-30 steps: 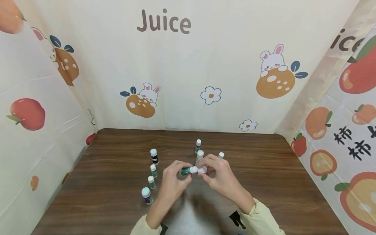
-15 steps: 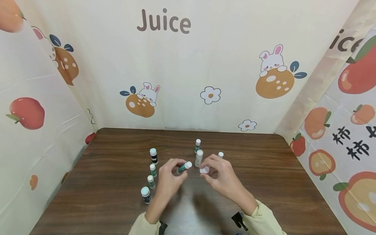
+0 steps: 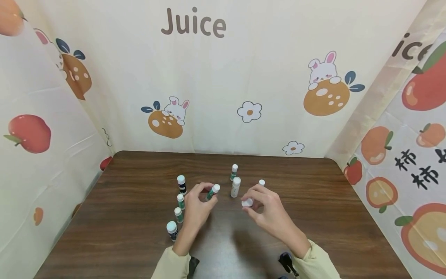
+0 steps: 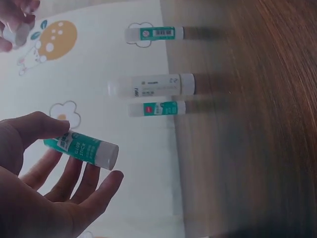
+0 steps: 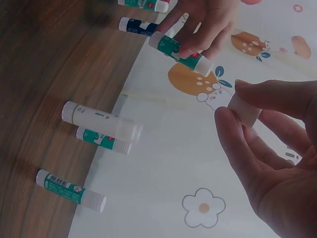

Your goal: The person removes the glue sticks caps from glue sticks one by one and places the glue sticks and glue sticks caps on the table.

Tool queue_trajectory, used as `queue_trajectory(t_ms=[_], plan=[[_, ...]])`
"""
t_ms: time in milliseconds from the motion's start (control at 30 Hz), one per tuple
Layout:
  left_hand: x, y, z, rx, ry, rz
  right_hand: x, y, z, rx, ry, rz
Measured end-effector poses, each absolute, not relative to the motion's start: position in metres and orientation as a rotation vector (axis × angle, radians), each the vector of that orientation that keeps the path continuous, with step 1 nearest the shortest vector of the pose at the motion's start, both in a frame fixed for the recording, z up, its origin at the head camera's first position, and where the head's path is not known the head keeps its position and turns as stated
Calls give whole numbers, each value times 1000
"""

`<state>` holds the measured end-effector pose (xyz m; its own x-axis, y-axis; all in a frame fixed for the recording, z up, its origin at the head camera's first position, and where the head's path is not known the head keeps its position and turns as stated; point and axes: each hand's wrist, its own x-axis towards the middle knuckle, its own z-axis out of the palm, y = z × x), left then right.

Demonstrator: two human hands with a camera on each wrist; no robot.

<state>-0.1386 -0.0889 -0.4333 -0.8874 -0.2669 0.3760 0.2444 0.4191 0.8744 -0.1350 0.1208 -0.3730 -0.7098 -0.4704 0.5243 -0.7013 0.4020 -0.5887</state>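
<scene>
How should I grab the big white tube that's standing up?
I'd pinch the white tube around the middle of its body, a finger on each side, coming from the side nearest the person. It stands upright with a long, straight body, that side looks open, and a green glue stick stands close behind it.

Green glue stick: pulled off from white cap; were end to end a second ago, now well apart
Stick angle: nearly level across head view then, slants steeply now
Left hand: shifted left
Right hand: slightly right, cap along
White glue stick: lower part uncovered
</scene>
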Motion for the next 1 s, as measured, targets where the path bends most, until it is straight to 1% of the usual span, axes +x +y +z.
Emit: queue_trajectory(t_ms=[200,700,1000], plan=[[-147,-89,-438,77,-2168,-1511,-134,128,-376,1019,-2359,1174],[-160,-90,-449,244,-2122,-1591,-130,166,-398,857,-2432,1082],[-170,-91,-453,299,-2096,-1604,-125,182,-408,788,-2502,1055]])
